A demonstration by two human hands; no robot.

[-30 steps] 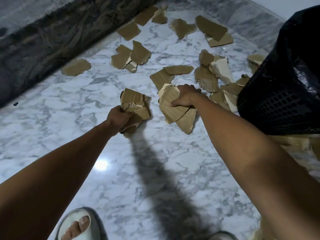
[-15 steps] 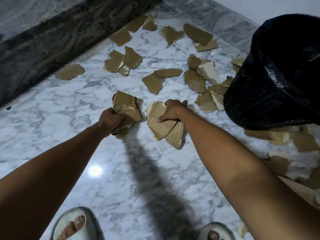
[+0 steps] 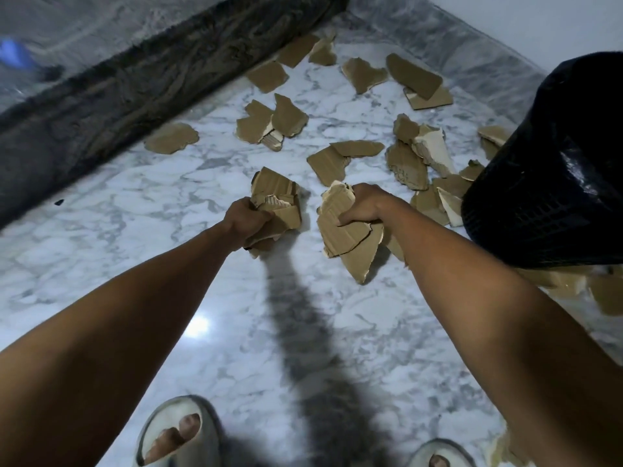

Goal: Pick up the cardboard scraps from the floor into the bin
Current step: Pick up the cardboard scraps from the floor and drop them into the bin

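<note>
My left hand [image 3: 243,220] grips a crumpled bundle of brown cardboard scraps [image 3: 279,200] above the white marble floor [image 3: 135,230]. My right hand [image 3: 363,204] is closed on a second stack of torn cardboard pieces [image 3: 347,235], just left of the bin. The black mesh bin [image 3: 553,183], lined with a black bag, stands at the right edge of view. Several loose cardboard scraps [image 3: 406,166] lie on the floor beyond my hands, some touching the bin's base, and more [image 3: 603,293] show behind my right arm.
A dark stone ledge [image 3: 135,96] runs diagonally along the floor's left side. A grey marble skirting and white wall [image 3: 505,25] close the far corner. My two feet in grey slippers [image 3: 175,436] stand at the bottom edge.
Both hands keep their cardboard bundles. The view has shifted slightly, and the hands sit a little higher and further right in the frame, with the bin staying at the right.
</note>
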